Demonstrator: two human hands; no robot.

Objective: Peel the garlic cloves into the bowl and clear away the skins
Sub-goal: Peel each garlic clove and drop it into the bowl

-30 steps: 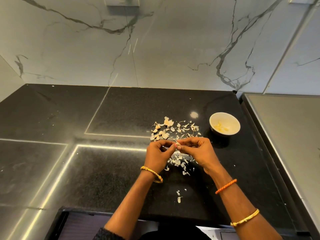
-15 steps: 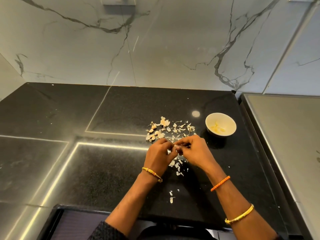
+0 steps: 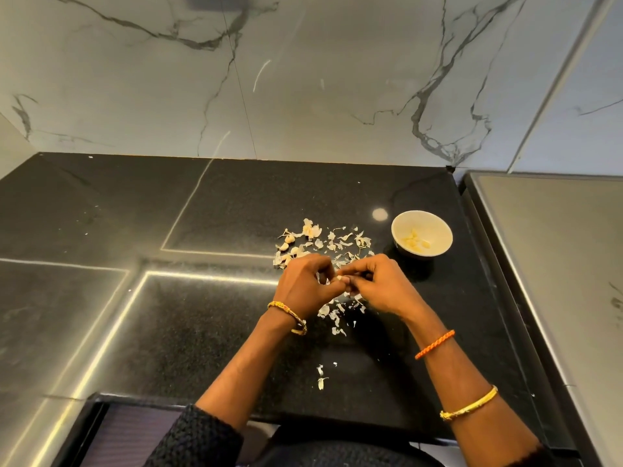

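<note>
both hands, left grip (image 3: 305,284) and right grip (image 3: 379,286), pinch one garlic clove (image 3: 338,279) between fingertips.

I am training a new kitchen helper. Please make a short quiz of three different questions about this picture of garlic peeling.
1. True or false: the white bowl already holds some peeled cloves.
2. Where do most garlic skins lie? A) in the bowl B) on the black counter C) on the steel surface
3. What do the left hand and right hand hold together?

Key:
1. True
2. B
3. One garlic clove, pinched between the fingertips of both hands.
</note>
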